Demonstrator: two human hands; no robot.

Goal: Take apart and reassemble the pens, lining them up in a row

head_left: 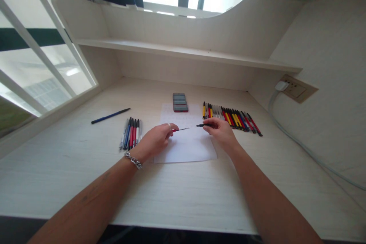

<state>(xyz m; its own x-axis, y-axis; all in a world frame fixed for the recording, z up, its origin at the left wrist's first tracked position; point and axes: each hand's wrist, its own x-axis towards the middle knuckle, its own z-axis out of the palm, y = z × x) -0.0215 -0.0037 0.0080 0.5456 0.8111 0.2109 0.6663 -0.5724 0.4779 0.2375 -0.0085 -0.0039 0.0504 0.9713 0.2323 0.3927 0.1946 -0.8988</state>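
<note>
My left hand (158, 139) is closed on a red pen barrel (174, 130), and a thin refill (183, 129) sticks out of it to the right. My right hand (219, 129) pinches a small black pen part (201, 125), its narrow end facing the refill across a short gap. Both hands are above a white sheet of paper (185, 150). Left of my left hand lies a group of several pens (131, 133) in blue, red, white and clear. Beyond my right hand, a longer row of pens (235, 117) in yellow, red, black and clear lies side by side.
A blue pen (111, 115) lies apart at the left. A blurred grey and red box-like object (180, 102) sits at the paper's far edge. A shelf (183, 51) spans the back of the desk. A white cable (297, 137) hangs from the wall socket (299, 88) at right.
</note>
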